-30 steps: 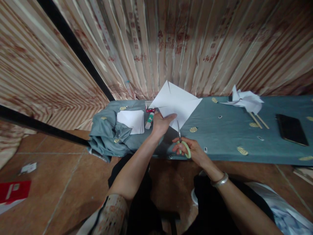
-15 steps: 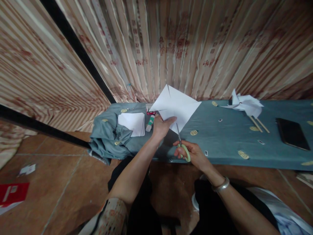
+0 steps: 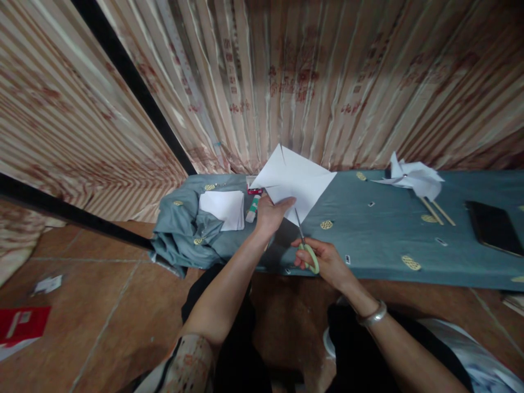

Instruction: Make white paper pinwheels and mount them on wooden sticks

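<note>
My left hand [image 3: 272,214] grips a white square sheet of paper [image 3: 301,177], thumb on top and fingers beneath. Slits run inward from the paper's far corner and its left corner. In my right hand [image 3: 321,256] is a pair of scissors [image 3: 309,258] with light green handles. Their blades are at the paper's near corner, close to my left thumb. Left of my left hand lie a green and white glue stick [image 3: 253,207], a small red item [image 3: 254,191] and a stack of white paper [image 3: 223,208].
The bench [image 3: 368,245] wears a teal cloth with pineapple prints. White paper pinwheels [image 3: 417,177] on wooden sticks and a black phone [image 3: 493,226] lie at the right. A patterned curtain [image 3: 286,71] hangs behind, black bars [image 3: 139,90] cross the left, and a red packet [image 3: 24,325] lies on the floor.
The view has shifted slightly. Both hands keep nearly the same pose, with the scissors still at the paper's near corner.
</note>
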A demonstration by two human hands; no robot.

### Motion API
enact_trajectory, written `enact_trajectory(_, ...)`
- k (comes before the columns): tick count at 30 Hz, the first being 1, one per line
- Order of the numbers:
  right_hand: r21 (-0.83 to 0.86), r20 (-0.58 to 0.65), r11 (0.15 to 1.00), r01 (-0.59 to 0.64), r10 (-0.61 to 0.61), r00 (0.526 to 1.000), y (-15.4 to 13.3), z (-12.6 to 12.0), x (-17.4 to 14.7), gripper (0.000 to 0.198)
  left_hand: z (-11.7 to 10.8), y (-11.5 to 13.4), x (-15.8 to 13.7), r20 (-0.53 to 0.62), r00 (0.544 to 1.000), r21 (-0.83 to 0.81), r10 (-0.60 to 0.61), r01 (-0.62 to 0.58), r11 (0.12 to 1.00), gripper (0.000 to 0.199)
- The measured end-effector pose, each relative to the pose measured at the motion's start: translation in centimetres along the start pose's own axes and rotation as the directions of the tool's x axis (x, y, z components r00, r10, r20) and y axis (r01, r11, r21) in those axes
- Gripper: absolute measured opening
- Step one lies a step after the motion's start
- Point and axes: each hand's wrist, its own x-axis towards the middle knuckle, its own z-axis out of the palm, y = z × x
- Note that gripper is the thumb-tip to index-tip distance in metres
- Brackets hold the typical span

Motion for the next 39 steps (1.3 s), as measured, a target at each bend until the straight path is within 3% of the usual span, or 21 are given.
enact_trajectory(10,0.008,-0.011,1.0,-0.001,0.001,1.0,-0.2,0.0,-0.1,0.053,-0.1,0.4,-0.3,-0.052,0.998,-0.002,0.029,-0.029,1.0,0.023)
enact_trajectory(15,0.019,-0.018,1.0,-0.014,0.014,1.0,-0.3,0.0,0.0,0.053,-0.1,0.5,-0.3,-0.024,0.999,0.004,0.023,-0.023,1.0,0.019)
enact_trajectory(28,-0.047,-0.015,0.995,0.092,-0.092,0.996,0.4,-0.6,0.2,0.048,0.4,0.3,-1.4,0.003,0.998,0.023,-0.064,0.064,0.998,0.026)
enact_trajectory(39,-0.024,-0.04,0.997,0.067,-0.068,0.997,0.3,-0.4,0.3,0.051,0.4,0.4,-1.5,0.007,0.997,-0.02,-0.077,0.077,0.997,0.034)
